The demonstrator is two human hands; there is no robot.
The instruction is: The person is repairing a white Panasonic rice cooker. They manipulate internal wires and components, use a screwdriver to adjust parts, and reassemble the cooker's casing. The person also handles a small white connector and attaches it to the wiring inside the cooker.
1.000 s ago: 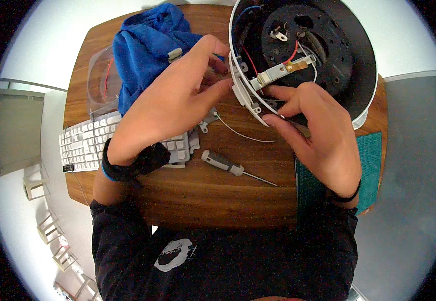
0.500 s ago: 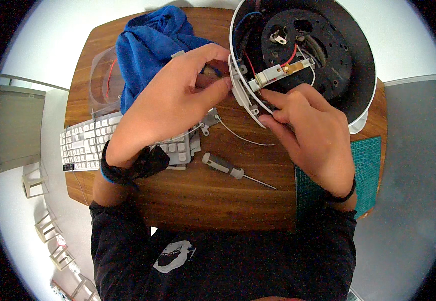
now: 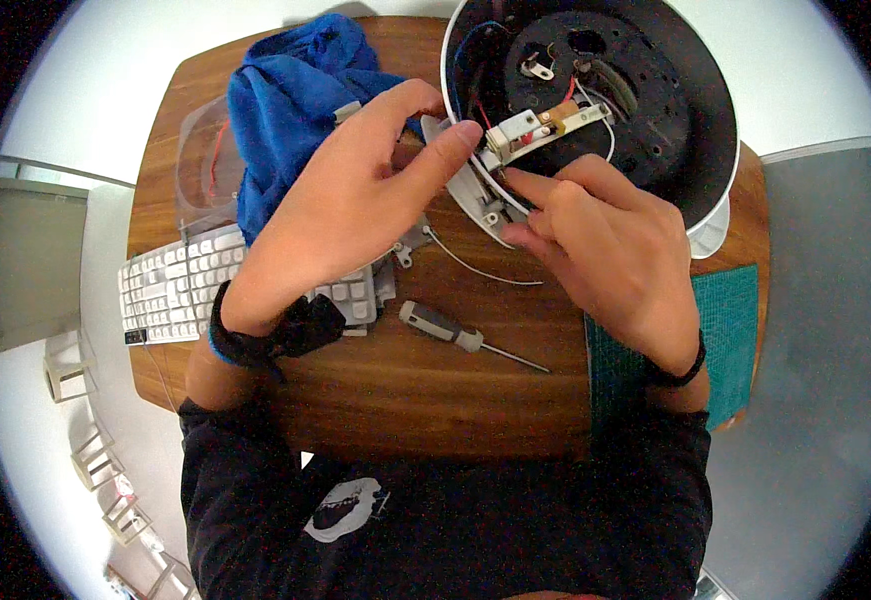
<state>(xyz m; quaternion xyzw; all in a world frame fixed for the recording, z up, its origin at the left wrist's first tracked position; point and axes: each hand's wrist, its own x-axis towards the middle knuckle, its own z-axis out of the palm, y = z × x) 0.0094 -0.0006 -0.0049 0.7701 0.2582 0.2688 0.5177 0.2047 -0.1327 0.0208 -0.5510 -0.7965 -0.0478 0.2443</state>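
Note:
A round appliance lies upside down on the wooden table, its black underside open with wires and a small white and brown switch part showing. My left hand pinches the white rim of the appliance next to that part with thumb and forefinger. My right hand grips the rim from below, its forefinger pointing at the switch part. A thin white wire trails from the rim onto the table.
A grey-handled screwdriver lies on the table near the front. A white keyboard sits under my left wrist. A blue cloth is heaped on a clear container. A green cutting mat lies at right.
Both hands have shifted up along the rim toward the switch part. My right forefinger now points at it, and my left thumb has closed in beside it.

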